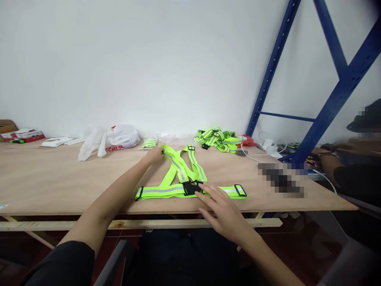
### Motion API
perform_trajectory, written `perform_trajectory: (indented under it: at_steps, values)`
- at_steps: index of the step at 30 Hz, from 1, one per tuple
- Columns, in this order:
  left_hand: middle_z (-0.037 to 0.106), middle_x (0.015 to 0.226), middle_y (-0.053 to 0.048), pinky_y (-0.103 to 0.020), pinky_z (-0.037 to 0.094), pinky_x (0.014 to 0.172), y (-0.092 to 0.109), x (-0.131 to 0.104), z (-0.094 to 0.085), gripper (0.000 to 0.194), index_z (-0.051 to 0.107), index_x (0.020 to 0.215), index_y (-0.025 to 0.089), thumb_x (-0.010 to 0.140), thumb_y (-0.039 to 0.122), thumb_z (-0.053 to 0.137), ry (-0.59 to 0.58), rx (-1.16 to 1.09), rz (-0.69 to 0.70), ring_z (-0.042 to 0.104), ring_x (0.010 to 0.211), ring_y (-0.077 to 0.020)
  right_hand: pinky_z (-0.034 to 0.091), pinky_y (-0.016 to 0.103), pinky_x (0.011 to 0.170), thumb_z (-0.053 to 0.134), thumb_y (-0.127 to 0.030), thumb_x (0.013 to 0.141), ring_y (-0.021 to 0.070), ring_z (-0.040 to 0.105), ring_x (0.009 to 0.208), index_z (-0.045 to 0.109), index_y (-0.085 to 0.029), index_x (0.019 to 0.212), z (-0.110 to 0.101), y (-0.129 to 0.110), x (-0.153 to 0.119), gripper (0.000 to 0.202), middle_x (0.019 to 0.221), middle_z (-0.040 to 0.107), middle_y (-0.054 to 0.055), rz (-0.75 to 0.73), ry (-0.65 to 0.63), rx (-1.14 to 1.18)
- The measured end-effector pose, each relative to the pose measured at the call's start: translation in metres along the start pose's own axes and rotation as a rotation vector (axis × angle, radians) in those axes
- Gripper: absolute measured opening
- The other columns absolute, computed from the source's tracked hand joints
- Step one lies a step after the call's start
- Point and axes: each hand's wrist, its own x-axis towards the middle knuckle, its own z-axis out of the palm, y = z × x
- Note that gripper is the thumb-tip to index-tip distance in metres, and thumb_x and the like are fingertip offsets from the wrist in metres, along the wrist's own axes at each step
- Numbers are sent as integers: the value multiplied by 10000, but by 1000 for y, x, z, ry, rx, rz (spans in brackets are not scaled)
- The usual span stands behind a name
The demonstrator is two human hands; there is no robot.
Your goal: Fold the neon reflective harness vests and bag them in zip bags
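Observation:
A neon-yellow reflective harness (178,169) with grey stripes lies spread on the wooden table (98,184). Its waist strap runs left to right near the front edge, with a black buckle (192,188) at the middle and black sliders at both ends. My left hand (155,155) is closed on the top left shoulder strap, by its slider. Over the right part of the buckle is my right hand (217,204), fingers apart, fingertips at the buckle; whether they touch it is unclear.
Behind lie a heap of similar straps (218,139), a bagged strap bundle (149,143), white plastic bags (123,137) and a red-white box (25,135). A blue metal frame (318,119) and cables stand right; another person sits beyond it.

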Motion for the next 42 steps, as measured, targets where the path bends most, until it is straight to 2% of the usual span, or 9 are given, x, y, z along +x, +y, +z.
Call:
perform_trajectory:
  at_steps: [6,12,18,22,26,31,36,39,42]
  values:
    - [714,1059,-104,-326,487,790,-10,5,-13,299,527,1132,196,844,263,566,100,-97,-17,664,961,-261,366,564,1157,614,-401,927,321,416,1424,540,-231,1425,11,-9,5,531,1519,480,118,-11,-201,19]
    - [690,1089,-85,-294,495,765,-7,8,-48,411,471,1208,200,854,340,626,371,-406,-30,660,906,-204,370,552,1156,610,-390,937,309,416,1425,585,-238,1373,10,-7,6,462,1518,485,105,16,-230,22]
    - [637,1155,-94,-307,461,878,8,28,-70,353,497,1219,181,887,251,595,445,-249,119,612,959,-193,353,555,1166,613,-380,929,316,400,1434,584,-200,1370,6,-10,8,477,1524,473,127,25,-260,31]
    - [588,1255,-112,-327,443,904,26,41,-58,323,472,1263,203,944,239,507,352,-37,96,566,1079,-228,337,555,1174,623,-370,914,320,378,1447,573,-192,1379,4,-12,8,501,1544,444,128,32,-286,19]
    - [595,1238,-145,-348,446,876,40,43,-22,241,538,1180,182,955,244,477,198,145,67,527,1134,-270,329,547,1179,622,-379,908,315,364,1454,563,-201,1386,6,-11,7,513,1556,431,113,44,-293,21]
    - [654,1105,-151,-377,454,897,39,42,16,187,619,1057,167,916,219,508,78,204,85,566,1080,-287,305,535,1191,595,-394,923,296,348,1463,553,-220,1391,10,-8,4,501,1568,418,92,39,-272,43]
    - [672,1072,-142,-394,475,876,44,54,11,262,609,1130,184,894,169,494,35,271,109,592,1050,-296,269,521,1204,570,-386,935,278,324,1476,543,-225,1400,11,-8,3,492,1577,405,92,40,-261,58]
    - [598,1277,-151,-406,471,904,65,63,5,408,502,1318,198,922,144,422,89,281,180,544,1158,-299,259,515,1206,568,-378,934,274,319,1477,539,-223,1400,12,-8,3,492,1580,399,92,41,-257,56]
    - [509,1410,-135,-412,458,948,94,70,10,488,408,1424,230,943,146,392,119,278,278,494,1236,-291,256,513,1205,563,-383,935,273,313,1479,533,-222,1401,12,-8,3,494,1580,400,94,33,-249,52]
